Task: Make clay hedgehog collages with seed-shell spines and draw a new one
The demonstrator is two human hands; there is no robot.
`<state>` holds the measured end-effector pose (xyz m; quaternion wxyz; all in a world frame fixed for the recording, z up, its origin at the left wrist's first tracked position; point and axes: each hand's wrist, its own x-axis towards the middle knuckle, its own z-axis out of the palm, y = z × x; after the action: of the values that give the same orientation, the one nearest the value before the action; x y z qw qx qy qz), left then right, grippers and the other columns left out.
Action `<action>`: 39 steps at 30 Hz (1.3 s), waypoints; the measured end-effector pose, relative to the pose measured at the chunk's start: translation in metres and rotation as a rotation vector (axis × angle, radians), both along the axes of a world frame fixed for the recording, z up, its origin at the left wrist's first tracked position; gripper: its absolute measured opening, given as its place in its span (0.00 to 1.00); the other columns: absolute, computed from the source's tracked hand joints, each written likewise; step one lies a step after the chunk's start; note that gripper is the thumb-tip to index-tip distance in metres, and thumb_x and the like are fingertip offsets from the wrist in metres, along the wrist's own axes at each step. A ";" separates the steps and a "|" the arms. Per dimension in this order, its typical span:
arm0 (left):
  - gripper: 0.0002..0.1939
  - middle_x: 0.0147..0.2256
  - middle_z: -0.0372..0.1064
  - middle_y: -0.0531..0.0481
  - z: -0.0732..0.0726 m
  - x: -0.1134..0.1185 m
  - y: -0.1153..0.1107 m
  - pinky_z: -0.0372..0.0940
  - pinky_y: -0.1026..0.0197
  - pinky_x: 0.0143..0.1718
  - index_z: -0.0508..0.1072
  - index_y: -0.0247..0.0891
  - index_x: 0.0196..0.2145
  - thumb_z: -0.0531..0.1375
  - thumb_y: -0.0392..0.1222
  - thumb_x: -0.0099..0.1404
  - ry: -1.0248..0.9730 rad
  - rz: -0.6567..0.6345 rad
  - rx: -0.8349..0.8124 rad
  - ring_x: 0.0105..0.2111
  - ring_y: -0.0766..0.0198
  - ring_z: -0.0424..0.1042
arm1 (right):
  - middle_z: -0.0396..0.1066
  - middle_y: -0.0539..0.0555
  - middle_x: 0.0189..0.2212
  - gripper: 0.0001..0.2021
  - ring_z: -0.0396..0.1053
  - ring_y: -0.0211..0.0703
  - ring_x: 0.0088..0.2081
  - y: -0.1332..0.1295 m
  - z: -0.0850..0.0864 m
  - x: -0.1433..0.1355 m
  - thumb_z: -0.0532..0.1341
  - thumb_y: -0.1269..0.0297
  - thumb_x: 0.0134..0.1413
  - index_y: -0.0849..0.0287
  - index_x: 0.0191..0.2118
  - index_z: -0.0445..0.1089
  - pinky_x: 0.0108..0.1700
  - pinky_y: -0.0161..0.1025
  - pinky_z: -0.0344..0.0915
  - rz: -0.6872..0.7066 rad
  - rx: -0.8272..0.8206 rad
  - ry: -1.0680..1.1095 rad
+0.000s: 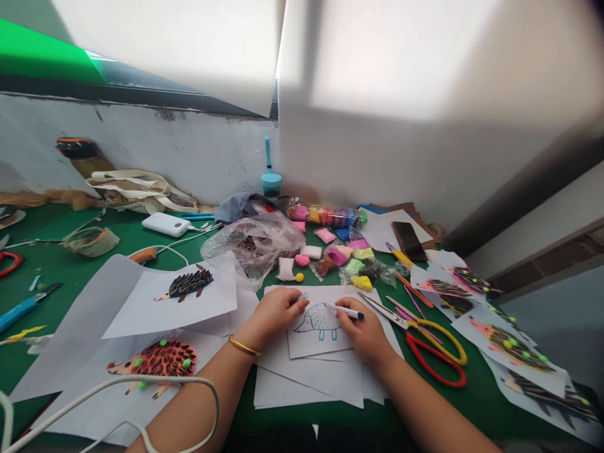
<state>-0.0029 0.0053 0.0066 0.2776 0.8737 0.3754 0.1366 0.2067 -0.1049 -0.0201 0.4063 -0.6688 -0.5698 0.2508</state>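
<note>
A small sheet of paper (pixel 297 347) lies on a stack of white sheets (pixel 309 380) in front of me, with a hedgehog drawing (pixel 319 319) in blue outline on it. My right hand (pixel 362 330) grips a white marker (pixel 348 311) with a dark blue end, its tip over the hedgehog's back. At the sheet's upper left, my left hand (pixel 278 309) pinches a small translucent piece (pixel 302 297) that looks like a pen cap. Scissors (pixel 427 336) with yellow and red handles lie open beside my right hand.
Finished hedgehog pictures lie left (pixel 189 319) and right (pixel 509 345). Behind the stack are a plastic bag (pixel 255 242) of dark seeds and several coloured clay packets (pixel 325 235). A phone (pixel 408 241), a power bank (pixel 165 224), a blue-handled knife (pixel 26 309) and a white cable (pixel 214 402) are around.
</note>
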 end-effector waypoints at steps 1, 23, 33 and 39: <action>0.18 0.26 0.69 0.51 0.000 0.000 0.000 0.54 0.62 0.30 0.70 0.39 0.25 0.52 0.52 0.67 -0.001 0.001 -0.002 0.29 0.62 0.66 | 0.74 0.52 0.36 0.10 0.70 0.46 0.38 0.000 0.000 0.000 0.57 0.59 0.57 0.56 0.40 0.71 0.41 0.39 0.64 0.004 -0.003 0.003; 0.18 0.26 0.69 0.51 -0.002 0.000 0.002 0.53 0.63 0.29 0.69 0.39 0.25 0.52 0.51 0.68 -0.005 -0.012 -0.018 0.29 0.63 0.66 | 0.71 0.50 0.30 0.09 0.68 0.44 0.33 -0.003 0.003 0.001 0.55 0.59 0.58 0.56 0.38 0.69 0.36 0.38 0.62 0.013 -0.020 0.010; 0.19 0.28 0.71 0.50 0.001 0.001 0.000 0.55 0.63 0.32 0.72 0.39 0.25 0.53 0.53 0.66 -0.031 0.019 -0.067 0.31 0.62 0.67 | 0.71 0.50 0.29 0.08 0.68 0.43 0.32 -0.004 0.001 0.001 0.55 0.60 0.56 0.57 0.36 0.69 0.35 0.37 0.62 -0.019 -0.013 -0.027; 0.19 0.28 0.71 0.50 -0.001 0.000 0.001 0.54 0.63 0.31 0.70 0.39 0.25 0.52 0.52 0.67 -0.023 0.007 -0.044 0.30 0.62 0.67 | 0.71 0.50 0.29 0.08 0.68 0.43 0.32 -0.004 0.002 0.000 0.55 0.61 0.56 0.57 0.35 0.69 0.35 0.37 0.61 -0.018 -0.018 -0.031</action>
<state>-0.0028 0.0063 0.0054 0.3006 0.8645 0.3781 0.1392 0.2066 -0.1086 -0.0186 0.3938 -0.6811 -0.5679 0.2420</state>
